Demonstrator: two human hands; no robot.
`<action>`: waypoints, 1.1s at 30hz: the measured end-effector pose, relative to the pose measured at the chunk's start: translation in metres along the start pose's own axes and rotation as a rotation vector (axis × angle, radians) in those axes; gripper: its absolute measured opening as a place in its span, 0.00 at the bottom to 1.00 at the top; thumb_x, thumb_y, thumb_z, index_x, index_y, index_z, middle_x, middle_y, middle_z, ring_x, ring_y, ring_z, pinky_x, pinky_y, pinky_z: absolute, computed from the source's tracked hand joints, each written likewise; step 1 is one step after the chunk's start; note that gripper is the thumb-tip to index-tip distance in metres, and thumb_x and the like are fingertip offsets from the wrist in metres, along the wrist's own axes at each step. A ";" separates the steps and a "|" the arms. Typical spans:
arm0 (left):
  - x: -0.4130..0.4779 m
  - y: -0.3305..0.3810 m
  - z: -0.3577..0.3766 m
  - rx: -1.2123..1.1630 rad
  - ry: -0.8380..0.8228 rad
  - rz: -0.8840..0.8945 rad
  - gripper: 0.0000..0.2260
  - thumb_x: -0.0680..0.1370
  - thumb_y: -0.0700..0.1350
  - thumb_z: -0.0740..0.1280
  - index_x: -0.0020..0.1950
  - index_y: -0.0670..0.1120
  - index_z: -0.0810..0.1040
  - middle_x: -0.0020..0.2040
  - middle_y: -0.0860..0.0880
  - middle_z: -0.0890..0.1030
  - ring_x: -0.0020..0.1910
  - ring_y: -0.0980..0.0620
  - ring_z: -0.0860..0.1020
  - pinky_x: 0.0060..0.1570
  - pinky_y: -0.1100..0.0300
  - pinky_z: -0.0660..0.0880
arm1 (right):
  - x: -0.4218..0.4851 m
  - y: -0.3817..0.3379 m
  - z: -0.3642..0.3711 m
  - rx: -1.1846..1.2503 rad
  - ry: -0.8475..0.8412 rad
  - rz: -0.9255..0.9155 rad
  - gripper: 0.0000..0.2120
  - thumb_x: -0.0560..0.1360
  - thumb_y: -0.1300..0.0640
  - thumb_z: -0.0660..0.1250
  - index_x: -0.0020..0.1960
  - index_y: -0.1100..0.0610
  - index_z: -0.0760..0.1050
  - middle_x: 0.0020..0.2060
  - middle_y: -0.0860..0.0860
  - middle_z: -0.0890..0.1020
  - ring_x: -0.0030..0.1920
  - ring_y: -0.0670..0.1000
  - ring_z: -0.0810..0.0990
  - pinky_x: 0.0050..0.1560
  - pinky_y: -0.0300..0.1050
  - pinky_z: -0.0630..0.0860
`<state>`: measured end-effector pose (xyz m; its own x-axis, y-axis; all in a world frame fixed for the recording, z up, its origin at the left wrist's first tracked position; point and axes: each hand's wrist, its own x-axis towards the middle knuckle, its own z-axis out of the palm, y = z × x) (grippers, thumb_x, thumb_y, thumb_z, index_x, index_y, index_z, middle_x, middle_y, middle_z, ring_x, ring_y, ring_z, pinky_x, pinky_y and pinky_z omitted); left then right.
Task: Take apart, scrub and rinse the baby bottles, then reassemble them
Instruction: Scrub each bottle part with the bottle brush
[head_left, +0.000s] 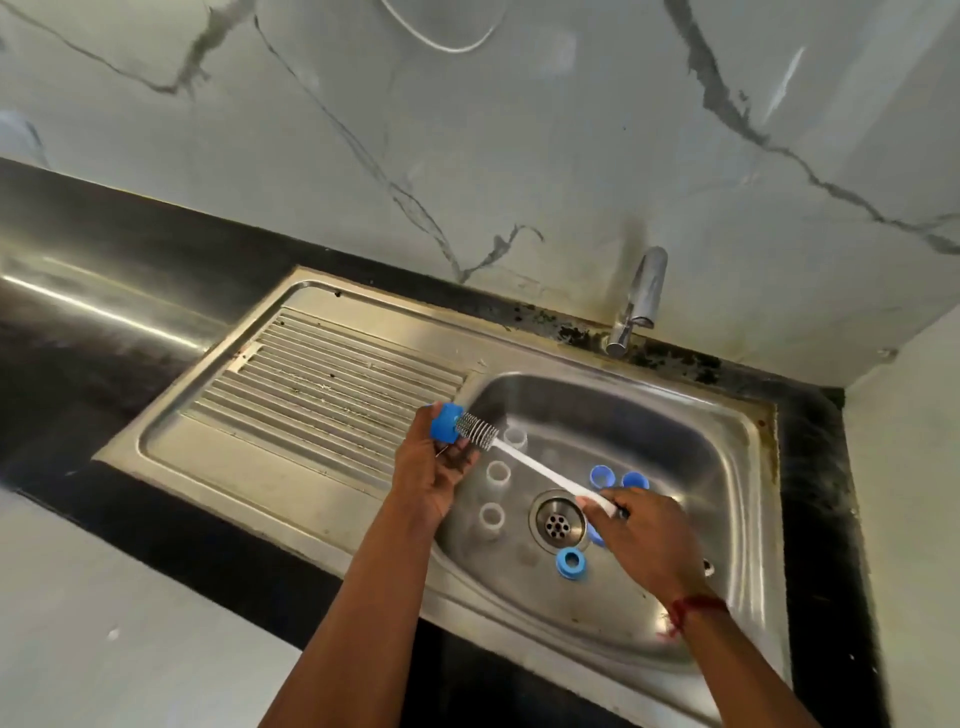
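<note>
A steel sink (291, 467) fills the view, its drain (557, 522) at the basin's middle. The bottle brush (524, 460) has a thin white handle and a grey bristle head. Its long axis slants from just right of the drain up and left, with the head pointing away from the drain. The right hand (644, 540), right of the drain, has its fingers curled round the handle's end, and the shaft juts out past the thumb. Three clear bottles (497, 472) stand open-mouthed left of the drain (seen from above as pale rings). Farther up-left, the left hand (434, 473) grips a blue cap (445, 422) in curled fingertips, its open side facing the drain, bristles at its mouth. Loose blue pieces (570, 560) lie below and up-right of the drain.
</note>
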<state>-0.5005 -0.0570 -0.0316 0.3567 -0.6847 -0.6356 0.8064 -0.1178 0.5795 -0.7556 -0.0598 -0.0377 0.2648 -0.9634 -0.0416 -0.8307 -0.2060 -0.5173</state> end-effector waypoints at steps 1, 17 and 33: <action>0.001 0.003 -0.001 0.003 -0.004 0.006 0.16 0.78 0.49 0.69 0.61 0.40 0.76 0.43 0.43 0.78 0.37 0.51 0.77 0.43 0.52 0.82 | 0.001 -0.004 0.000 -0.030 0.011 -0.003 0.18 0.77 0.38 0.62 0.35 0.47 0.76 0.30 0.44 0.79 0.33 0.44 0.78 0.35 0.37 0.69; 0.019 0.041 0.005 0.167 -0.078 0.105 0.16 0.76 0.44 0.72 0.62 0.41 0.76 0.52 0.38 0.82 0.41 0.46 0.82 0.50 0.51 0.79 | 0.013 -0.042 0.019 -0.601 0.568 -0.417 0.17 0.82 0.48 0.58 0.50 0.59 0.80 0.37 0.54 0.78 0.34 0.56 0.77 0.30 0.50 0.75; 0.023 0.027 0.021 0.212 -0.179 -0.028 0.17 0.78 0.50 0.70 0.61 0.42 0.73 0.53 0.40 0.77 0.43 0.47 0.80 0.59 0.44 0.78 | -0.003 -0.047 0.021 -0.571 0.107 -0.130 0.20 0.80 0.36 0.54 0.45 0.50 0.75 0.33 0.48 0.80 0.29 0.50 0.78 0.28 0.43 0.72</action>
<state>-0.4803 -0.0911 -0.0195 0.2311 -0.7930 -0.5637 0.6912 -0.2739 0.6687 -0.7068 -0.0434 -0.0311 0.3556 -0.9300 0.0932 -0.9346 -0.3543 0.0300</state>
